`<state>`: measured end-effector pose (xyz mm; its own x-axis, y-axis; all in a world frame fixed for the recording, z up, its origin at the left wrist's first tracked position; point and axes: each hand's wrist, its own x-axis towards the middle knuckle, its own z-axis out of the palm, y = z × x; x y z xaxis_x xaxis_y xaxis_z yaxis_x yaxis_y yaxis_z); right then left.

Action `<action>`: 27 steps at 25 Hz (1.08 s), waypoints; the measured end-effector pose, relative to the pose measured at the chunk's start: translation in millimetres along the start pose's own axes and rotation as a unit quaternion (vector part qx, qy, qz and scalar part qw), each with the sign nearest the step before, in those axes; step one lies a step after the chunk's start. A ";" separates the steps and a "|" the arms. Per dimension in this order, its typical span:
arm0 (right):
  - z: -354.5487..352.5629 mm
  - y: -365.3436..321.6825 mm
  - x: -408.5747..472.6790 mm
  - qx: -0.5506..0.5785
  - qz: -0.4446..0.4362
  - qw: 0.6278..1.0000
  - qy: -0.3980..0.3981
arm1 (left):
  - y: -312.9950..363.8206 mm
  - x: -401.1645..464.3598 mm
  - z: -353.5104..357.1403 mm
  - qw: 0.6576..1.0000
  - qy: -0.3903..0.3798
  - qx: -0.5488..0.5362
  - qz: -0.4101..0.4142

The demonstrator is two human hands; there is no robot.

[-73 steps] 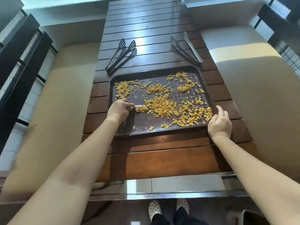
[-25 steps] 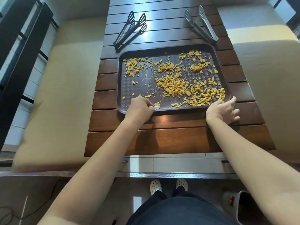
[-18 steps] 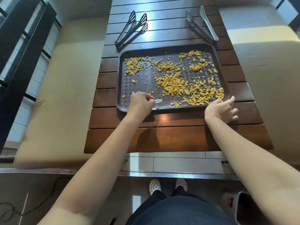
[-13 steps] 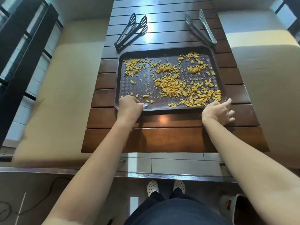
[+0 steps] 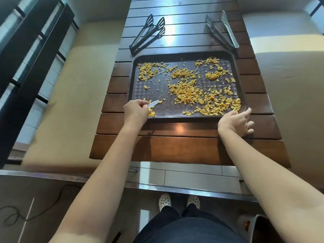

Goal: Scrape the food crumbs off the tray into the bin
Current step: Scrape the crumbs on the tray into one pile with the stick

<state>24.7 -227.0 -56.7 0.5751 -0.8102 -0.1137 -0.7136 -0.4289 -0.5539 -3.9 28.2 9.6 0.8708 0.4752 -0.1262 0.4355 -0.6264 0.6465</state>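
Note:
A dark brown tray [image 5: 183,55] lies on the slatted wooden table [image 5: 184,148], strewn with yellow food crumbs [image 5: 191,91] that are thickest in its middle and near right. My left hand [image 5: 135,112] pinches a small pale scraper [image 5: 154,103] over the tray's near left corner, beside a small heap of crumbs. My right hand [image 5: 235,121] rests at the tray's near right corner, fingers spread on the rim and the table. Part of a bin [image 5: 256,228] shows on the floor at the lower right.
Dark tongs [image 5: 148,33] lie behind the tray on the left, and steel tongs [image 5: 221,30] on the right. Cushioned benches flank the table [image 5: 73,102]. A metal rail [image 5: 175,187] runs below the table's near edge, above my feet.
My left hand has dragged the scraper leftward along the tray's near edge, sweeping a few crumbs into the near left corner. My right hand has stayed at the near right corner.

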 end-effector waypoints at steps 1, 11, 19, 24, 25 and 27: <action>-0.2 0.4 0.0 0.003 -0.001 1.000 -0.001 | -0.3 3.4 2.2 1.000 0.001 -0.013 0.005; 11.8 -6.5 -11.5 -0.019 0.031 0.999 0.023 | -7.9 99.7 2.9 0.971 0.070 0.218 0.069; 19.0 -9.5 -29.9 -0.089 -0.031 0.995 0.028 | -27.3 111.9 10.0 0.946 -0.019 0.259 0.194; 27.9 -15.5 -53.2 -0.064 -0.014 0.998 0.003 | -50.5 104.7 -3.6 0.898 -0.051 0.305 0.312; 30.3 -14.6 -56.8 -0.060 -0.018 0.998 -0.001 | -50.7 107.9 -3.9 0.899 -0.043 0.296 0.321; 33.1 -13.4 -60.3 -0.060 -0.027 0.998 -0.006 | -43.0 116.8 -0.7 0.911 -0.027 0.245 0.330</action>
<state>12.8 -159.1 -69.7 0.6186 -0.7798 -0.0962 -0.7234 -0.5175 -0.4570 78.9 111.1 -32.4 0.9843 -0.1277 0.1219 -0.1487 -0.9719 0.1828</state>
